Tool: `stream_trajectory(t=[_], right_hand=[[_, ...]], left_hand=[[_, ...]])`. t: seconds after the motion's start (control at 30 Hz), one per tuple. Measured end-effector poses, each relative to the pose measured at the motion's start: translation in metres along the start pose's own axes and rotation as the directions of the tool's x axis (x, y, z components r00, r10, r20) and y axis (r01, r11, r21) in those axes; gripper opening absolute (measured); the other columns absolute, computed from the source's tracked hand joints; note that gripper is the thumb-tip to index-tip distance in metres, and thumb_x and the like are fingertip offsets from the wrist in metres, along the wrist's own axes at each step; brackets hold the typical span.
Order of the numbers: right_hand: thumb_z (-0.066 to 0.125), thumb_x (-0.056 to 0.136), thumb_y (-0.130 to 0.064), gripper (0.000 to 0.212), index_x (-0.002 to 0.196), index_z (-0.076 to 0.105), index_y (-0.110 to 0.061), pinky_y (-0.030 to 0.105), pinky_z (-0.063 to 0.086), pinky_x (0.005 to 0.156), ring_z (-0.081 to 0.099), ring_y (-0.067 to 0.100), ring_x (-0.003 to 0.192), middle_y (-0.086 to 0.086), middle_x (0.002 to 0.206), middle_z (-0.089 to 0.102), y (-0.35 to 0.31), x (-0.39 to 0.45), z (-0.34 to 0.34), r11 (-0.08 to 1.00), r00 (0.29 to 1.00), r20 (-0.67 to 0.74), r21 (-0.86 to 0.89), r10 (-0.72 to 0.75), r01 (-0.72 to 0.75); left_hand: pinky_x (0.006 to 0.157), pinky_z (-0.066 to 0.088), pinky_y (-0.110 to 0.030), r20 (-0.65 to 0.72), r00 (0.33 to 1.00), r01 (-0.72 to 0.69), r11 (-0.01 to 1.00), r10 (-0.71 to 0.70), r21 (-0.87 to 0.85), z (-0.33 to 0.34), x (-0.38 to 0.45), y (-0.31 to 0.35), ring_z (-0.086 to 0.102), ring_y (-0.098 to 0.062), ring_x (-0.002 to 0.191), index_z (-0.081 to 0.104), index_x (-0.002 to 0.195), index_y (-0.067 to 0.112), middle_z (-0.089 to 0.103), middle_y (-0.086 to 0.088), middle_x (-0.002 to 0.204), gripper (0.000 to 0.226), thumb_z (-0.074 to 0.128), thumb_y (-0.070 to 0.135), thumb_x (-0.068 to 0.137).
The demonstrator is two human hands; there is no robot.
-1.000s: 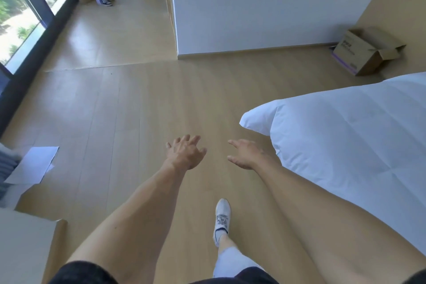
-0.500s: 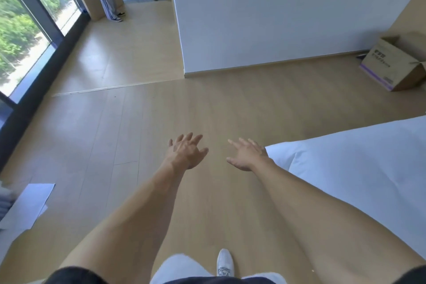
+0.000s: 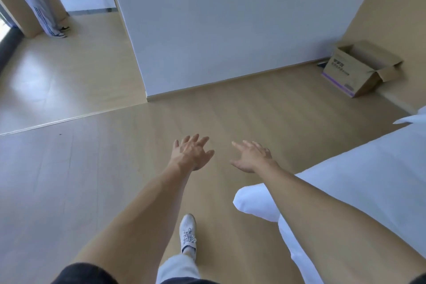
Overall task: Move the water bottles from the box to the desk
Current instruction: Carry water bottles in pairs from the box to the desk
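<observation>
Now, starting at the far left, a person's striped trouser leg [image 3: 43,11] and dark shoe show by the doorway, and the wooden floor [image 3: 69,180] runs across the whole view. Your left hand [image 3: 192,152] is held out over that floor with its fingers spread and straight, a fully open grip with nothing in it. Below it, your white shoe [image 3: 188,232] is planted on the boards. Your right hand [image 3: 251,157] is just beside the left, palm turned inward, fingers loosely extended, also holding nothing. Right of your forearm lies the white bed [image 3: 345,180], its corner hanging near the floor. The cardboard box [image 3: 359,69] sits on the floor in the far right corner, against the tan wall [image 3: 391,7] and well apart from both hands. Its flaps are open, its long axis runs from upper left to lower right, and its printed side faces you. You cannot see into it. Compared with half a second ago, the box sits further into the frame and the bed has slid right.
</observation>
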State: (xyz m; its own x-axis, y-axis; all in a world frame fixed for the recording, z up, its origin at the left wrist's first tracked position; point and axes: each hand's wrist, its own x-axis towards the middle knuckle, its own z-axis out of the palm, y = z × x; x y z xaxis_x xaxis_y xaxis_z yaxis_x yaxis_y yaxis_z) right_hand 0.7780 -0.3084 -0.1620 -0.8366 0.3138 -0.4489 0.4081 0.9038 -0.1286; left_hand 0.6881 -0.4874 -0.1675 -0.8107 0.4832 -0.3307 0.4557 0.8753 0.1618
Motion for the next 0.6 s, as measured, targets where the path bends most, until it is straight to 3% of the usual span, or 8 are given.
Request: stream_trajectory(t=[0.33, 0.6], right_hand=[[0.054, 0.091, -0.054, 0.073, 0.156, 0.022, -0.04, 0.047, 0.022, 0.12, 0.021, 0.024, 0.15, 0.0, 0.164, 0.022, -0.009, 0.157, -0.097, 0.99, 0.992, -0.007, 0.066, 0.123, -0.123], [0.054, 0.091, -0.058, 0.073, 0.155, 0.024, -0.039, 0.045, 0.025, 0.119, 0.026, 0.025, 0.148, 0.001, 0.163, 0.026, 0.031, 0.251, -0.142, 0.971, 0.976, -0.027, 0.111, 0.215, -0.211]], left_hand=[[0.121, 0.014, -0.052, 0.051, 0.988, -0.15, 0.987, 0.147, 0.058, -0.095, 0.208, -0.018, 0.017, -0.023, 0.152, 0.022, 0.157, 0.039, 0.019, 0.003, 0.166, 0.064, 0.03, 0.064, 0.098], [0.123, 0.012, -0.051, 0.096, 0.959, -0.273, 0.958, 0.266, 0.081, -0.121, 0.335, 0.028, 0.015, -0.021, 0.153, 0.022, 0.157, 0.039, 0.018, 0.004, 0.167, 0.065, 0.03, 0.064, 0.098]])
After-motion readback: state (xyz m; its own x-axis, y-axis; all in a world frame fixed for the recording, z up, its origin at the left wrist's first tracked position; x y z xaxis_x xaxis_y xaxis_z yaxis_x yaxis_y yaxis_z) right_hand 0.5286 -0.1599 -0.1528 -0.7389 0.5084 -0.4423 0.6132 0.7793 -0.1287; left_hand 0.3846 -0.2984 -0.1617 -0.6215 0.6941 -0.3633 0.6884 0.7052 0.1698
